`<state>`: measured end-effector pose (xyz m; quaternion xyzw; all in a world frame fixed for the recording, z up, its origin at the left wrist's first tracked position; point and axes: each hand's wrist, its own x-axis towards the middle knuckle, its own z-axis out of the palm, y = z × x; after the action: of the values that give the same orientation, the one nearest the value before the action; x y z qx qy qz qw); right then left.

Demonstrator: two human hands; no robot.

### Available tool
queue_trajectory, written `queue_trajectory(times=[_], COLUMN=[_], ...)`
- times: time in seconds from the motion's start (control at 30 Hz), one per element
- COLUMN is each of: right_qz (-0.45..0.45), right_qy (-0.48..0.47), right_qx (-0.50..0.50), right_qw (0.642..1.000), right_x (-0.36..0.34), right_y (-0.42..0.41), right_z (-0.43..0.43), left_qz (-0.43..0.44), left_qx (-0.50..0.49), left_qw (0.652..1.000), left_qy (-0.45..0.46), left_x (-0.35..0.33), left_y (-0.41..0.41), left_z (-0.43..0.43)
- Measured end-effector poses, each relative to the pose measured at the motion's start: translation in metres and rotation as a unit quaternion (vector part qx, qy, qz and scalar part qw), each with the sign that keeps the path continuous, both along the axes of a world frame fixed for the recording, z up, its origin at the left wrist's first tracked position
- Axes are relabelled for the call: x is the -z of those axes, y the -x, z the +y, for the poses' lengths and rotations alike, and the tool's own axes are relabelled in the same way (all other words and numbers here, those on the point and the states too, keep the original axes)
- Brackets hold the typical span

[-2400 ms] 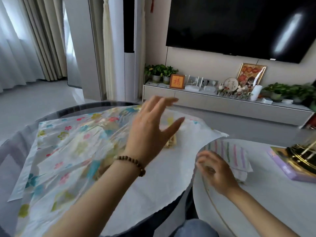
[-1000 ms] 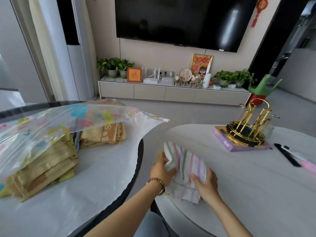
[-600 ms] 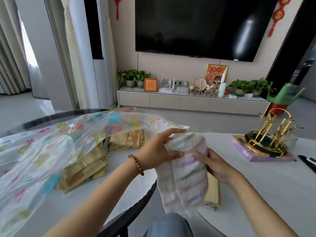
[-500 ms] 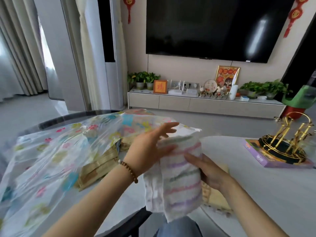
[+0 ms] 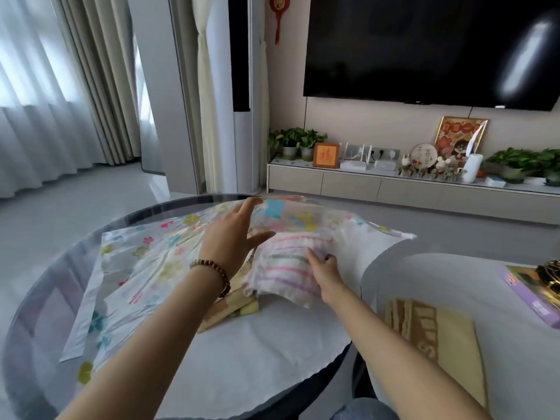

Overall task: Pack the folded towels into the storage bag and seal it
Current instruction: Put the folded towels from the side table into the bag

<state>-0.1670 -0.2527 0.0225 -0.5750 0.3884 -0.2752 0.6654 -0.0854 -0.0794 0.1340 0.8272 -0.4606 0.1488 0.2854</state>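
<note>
A clear storage bag [image 5: 142, 262] printed with coloured flowers lies across the round glass table [image 5: 45, 286]. My left hand [image 5: 233, 237] lifts the bag's upper layer at its mouth, fingers spread. My right hand [image 5: 322, 268] grips a folded white towel [image 5: 285, 268] with pastel stripes and holds it at the bag's mouth. The towel's far end lies under the raised plastic. Yellow folded towels [image 5: 233, 304] show inside the bag, below the striped one. Another yellow towel [image 5: 436, 338] lies on the white table at the right.
The white round table [image 5: 454, 277] at the right carries a purple box [image 5: 527, 295] and a gold rack [image 5: 551, 274] at the frame edge. Beyond are a TV cabinet [image 5: 394, 189] with plants and ornaments, a wall TV and curtains.
Both hands carried the striped towel from the white table leftward to the bag. My left hand let go of the towel and now lifts the bag's top layer.
</note>
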Motion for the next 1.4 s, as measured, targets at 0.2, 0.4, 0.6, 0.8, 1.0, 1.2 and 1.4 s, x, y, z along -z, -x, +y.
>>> queue_trajectory(times=[0.2, 0.4, 0.6, 0.8, 1.0, 1.2, 1.4], right_qz=[0.145, 0.050, 0.010, 0.274, 0.279, 0.286, 0.206], right_qy=[0.242, 0.062, 0.032, 0.076, -0.027, 0.094, -0.055], right_qx=[-0.031, -0.197, -0.065, 0.121, 0.085, 0.179, 0.169], right_qw=[0.959, 0.977, 0.997, 0.951, 0.956, 0.936, 0.962], right_x=[0.031, 0.006, -0.012, 0.021, 0.054, 0.062, 0.066], right_y=[0.022, 0.103, 0.216, 0.285, 0.295, 0.275, 0.273], right_z=[0.002, -0.013, -0.060, -0.095, -0.096, -0.096, -0.107], left_qz=[-0.022, -0.089, -0.103, 0.138, 0.205, 0.281, 0.250], left_qx=[-0.003, -0.002, 0.168, 0.297, 0.293, 0.285, 0.302], left_qw=[1.000, 0.996, 0.975, 0.935, 0.870, 0.858, 0.849], left_qy=[-0.001, 0.003, 0.101, -0.133, -0.340, -0.323, -0.356], left_x=[0.005, 0.017, 0.028, 0.109, 0.182, 0.192, 0.194], left_y=[0.001, 0.025, 0.101, 0.180, 0.202, 0.206, 0.201], left_z=[-0.002, -0.011, -0.063, -0.141, -0.175, -0.181, -0.184])
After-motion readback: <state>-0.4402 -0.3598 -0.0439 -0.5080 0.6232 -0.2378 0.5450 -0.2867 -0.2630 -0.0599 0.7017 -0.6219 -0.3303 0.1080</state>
